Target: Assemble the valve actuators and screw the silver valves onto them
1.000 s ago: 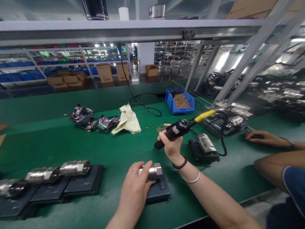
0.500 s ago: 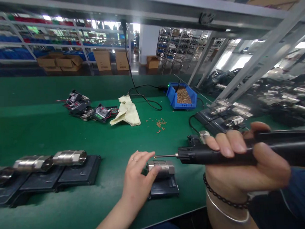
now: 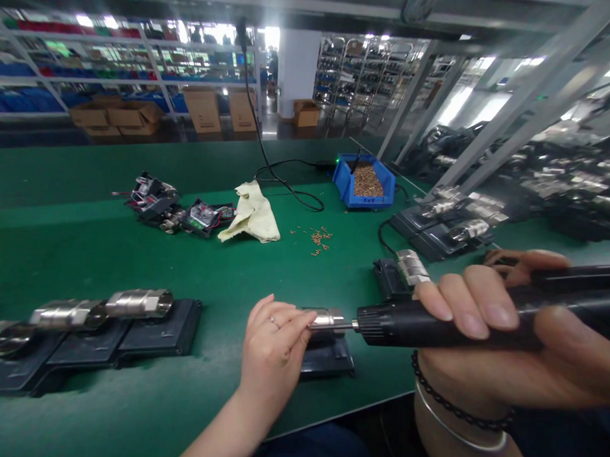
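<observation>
My right hand (image 3: 483,315) is wrapped around a black electric screwdriver (image 3: 393,324), held level with its thin bit (image 3: 341,326) pointing left. The fingertips of my left hand (image 3: 274,349) pinch together at the bit's tip; what lies between them is hidden. Directly behind the bit is a shiny metal cylindrical fitting (image 3: 332,314) on a dark grey flat housing (image 3: 329,361), partly covered by my left hand. Another housing with a metal fitting (image 3: 411,266) stands just beyond the screwdriver.
Several dark housings with metal fittings (image 3: 140,303) line the left. Brass-coloured screws (image 3: 319,237) lie loose near a blue bin (image 3: 369,201) of screws. A pale cloth (image 3: 254,217), opened electronic assemblies (image 3: 154,200) and a black cable (image 3: 297,201) are farther back. More housings (image 3: 425,231) sit right.
My left fingers, spread before, have closed at the bit's tip, where a small brass-coloured piece showed. The screwdriver has dropped slightly, its bit now in front of the fitting.
</observation>
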`<state>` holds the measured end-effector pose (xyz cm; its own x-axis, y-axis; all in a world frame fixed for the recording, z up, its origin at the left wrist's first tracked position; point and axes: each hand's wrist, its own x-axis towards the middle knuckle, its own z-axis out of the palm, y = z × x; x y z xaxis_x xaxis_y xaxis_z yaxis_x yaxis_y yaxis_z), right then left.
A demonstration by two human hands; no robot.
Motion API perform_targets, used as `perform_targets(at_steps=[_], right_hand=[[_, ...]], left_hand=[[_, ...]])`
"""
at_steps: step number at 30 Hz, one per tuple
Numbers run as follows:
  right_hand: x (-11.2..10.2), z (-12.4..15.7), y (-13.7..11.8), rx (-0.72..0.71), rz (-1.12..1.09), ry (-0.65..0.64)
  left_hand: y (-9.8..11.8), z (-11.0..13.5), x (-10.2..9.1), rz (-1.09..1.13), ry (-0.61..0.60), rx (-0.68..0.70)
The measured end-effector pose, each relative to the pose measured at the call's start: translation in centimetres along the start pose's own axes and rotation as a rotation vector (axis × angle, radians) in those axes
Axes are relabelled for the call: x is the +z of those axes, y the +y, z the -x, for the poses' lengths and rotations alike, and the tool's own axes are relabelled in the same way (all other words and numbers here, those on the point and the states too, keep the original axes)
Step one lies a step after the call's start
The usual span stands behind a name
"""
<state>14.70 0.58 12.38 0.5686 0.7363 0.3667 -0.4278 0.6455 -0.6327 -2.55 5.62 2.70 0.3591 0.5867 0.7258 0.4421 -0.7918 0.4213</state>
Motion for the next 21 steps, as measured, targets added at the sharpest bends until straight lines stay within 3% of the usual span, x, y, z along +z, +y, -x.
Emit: perform_targets(at_steps=[8,15,19,21], right_hand=[[-0.6,0.0,-0.3,-0.016,0.126,-0.001],[-1.1,1.6,-1.2,-0.021,0.208,-0.215],[-0.9,1.6,-2.6,0.008,0.281,-0.286],[-0.9,1.5,-2.9,0.041,0.364,-0.275]], left_hand=[[0.8,-0.2,-0.5,-0.055,-0.061,0.006],[2.2,-0.7,-1.0,-0.202,-0.218,0.035],[0.9,1.0,-1.5,-0.126,-0.190,0.004],[-0.5,2.6,-1.5,-0.029,-0.197,-0.086]])
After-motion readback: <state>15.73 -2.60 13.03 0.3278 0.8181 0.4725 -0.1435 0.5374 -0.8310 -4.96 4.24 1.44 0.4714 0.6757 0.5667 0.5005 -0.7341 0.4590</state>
